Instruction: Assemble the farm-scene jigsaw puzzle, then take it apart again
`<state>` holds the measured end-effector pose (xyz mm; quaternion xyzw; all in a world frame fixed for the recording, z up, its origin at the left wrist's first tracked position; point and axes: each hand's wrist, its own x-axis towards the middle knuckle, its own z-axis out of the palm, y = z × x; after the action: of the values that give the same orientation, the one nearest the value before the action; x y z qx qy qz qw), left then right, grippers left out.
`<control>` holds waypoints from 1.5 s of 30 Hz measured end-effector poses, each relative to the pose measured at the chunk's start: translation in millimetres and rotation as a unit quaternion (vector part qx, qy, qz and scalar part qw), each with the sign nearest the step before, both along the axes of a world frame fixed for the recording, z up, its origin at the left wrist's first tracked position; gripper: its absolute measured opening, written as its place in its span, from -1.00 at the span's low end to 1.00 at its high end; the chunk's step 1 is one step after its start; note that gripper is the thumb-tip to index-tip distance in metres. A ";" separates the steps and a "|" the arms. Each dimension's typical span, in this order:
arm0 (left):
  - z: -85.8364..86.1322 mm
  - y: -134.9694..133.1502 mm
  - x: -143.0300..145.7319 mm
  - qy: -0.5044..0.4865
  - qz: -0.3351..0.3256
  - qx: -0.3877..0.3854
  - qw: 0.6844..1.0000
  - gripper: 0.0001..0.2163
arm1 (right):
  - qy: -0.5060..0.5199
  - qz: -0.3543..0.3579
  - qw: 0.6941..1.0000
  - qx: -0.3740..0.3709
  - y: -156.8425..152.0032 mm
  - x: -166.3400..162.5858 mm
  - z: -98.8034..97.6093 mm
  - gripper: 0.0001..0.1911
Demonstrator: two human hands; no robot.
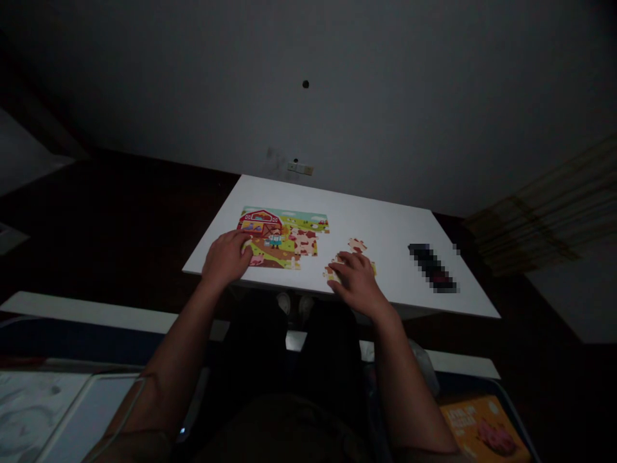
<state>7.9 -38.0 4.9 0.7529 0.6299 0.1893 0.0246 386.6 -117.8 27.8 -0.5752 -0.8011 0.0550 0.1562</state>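
A partly assembled jigsaw puzzle (282, 239) with a farm picture lies on the white table: a red barn, a figure in blue and a brown-patched cow show. My left hand (227, 257) rests flat at its left edge, fingers stretched over the border and holding nothing. To the right of the puzzle, my right hand (359, 283) is over a small group of loose puzzle pieces (373, 267), its fingers bent and apart. It partly hides these pieces; whether the fingertips press on one is hard to see. Just beyond the fingers lies a cow-patterned puzzle piece (357, 245).
A pixelated dark object (432, 268) lies on the right of the white table (385, 222). A wall with a socket strip (300, 168) stands behind. Near my right elbow is an orange box (484, 427); a white-framed panel (89, 418) lies at lower left. A curtain (535, 212) hangs at right.
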 end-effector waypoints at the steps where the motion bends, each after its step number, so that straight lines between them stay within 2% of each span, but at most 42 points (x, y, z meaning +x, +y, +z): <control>1: 0.0 0.2 0.1 0.000 0.000 -0.001 1.000 -0.57 | 0.005 0.001 1.000 -0.006 -0.2 0.0 0.6 -0.61; 8: -0.3 0.8 -0.4 -0.009 -0.002 -0.001 1.000 -0.57 | 0.098 0.017 0.995 -0.020 3.0 -11.8 10.6 -0.77; 10: -0.7 0.5 -0.7 -0.013 -0.002 0.001 1.000 -0.57 | 0.145 0.005 0.989 -0.039 5.5 -19.8 11.6 -0.85; 15: -1.1 -0.6 -1.4 -0.019 -0.008 0.005 1.000 -0.58 | 0.268 -0.054 0.960 -0.066 18.8 -48.9 9.6 -0.79; 21: -0.8 -0.8 -2.0 -0.019 -0.013 0.005 1.000 -0.59 | 0.206 -0.105 0.969 -0.085 37.1 -78.9 12.8 -0.78; 24: -0.3 -1.5 -1.7 -0.018 -0.014 0.002 1.000 -0.59 | 0.151 -0.108 0.980 -0.073 42.5 -84.2 14.6 -0.78; 27: 0.3 -2.9 -1.3 -0.021 -0.006 -0.001 1.000 -0.61 | 0.118 -0.116 0.985 -0.056 46.3 -84.7 14.5 -0.68; 30: 0.5 -4.0 -1.2 -0.024 -0.002 -0.004 1.000 -0.62 | 0.115 -0.127 0.984 -0.056 48.6 -83.5 12.1 -0.59; 34: 0.3 -3.9 -1.4 -0.030 -0.004 0.001 1.000 -0.62 | 0.152 -0.128 0.979 -0.051 46.5 -83.8 5.3 -0.58; 37: 0.5 -3.3 -1.5 -0.034 -0.007 0.003 0.999 -0.61 | 0.229 -0.114 0.966 -0.033 37.9 -86.3 -2.5 -0.62; 40: 0.8 -2.8 -1.7 -0.032 -0.009 0.002 0.999 -0.61 | 0.306 -0.134 0.942 0.027 22.9 -86.5 -11.6 -0.74; 43: 0.6 -2.5 -1.8 -0.028 -0.008 0.000 1.000 -0.61 | 0.333 -0.178 0.921 0.097 6.0 -78.0 -19.0 -0.80; 45: 0.5 -2.2 -1.3 -0.025 -0.006 -0.001 1.000 -0.61 | 0.334 -0.185 0.916 0.120 -3.5 -66.6 -21.8 -0.83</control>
<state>6.6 -40.2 5.4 0.7515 0.6248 0.2073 0.0426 320.0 -121.3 5.9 -0.6382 -0.5820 0.1181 0.4899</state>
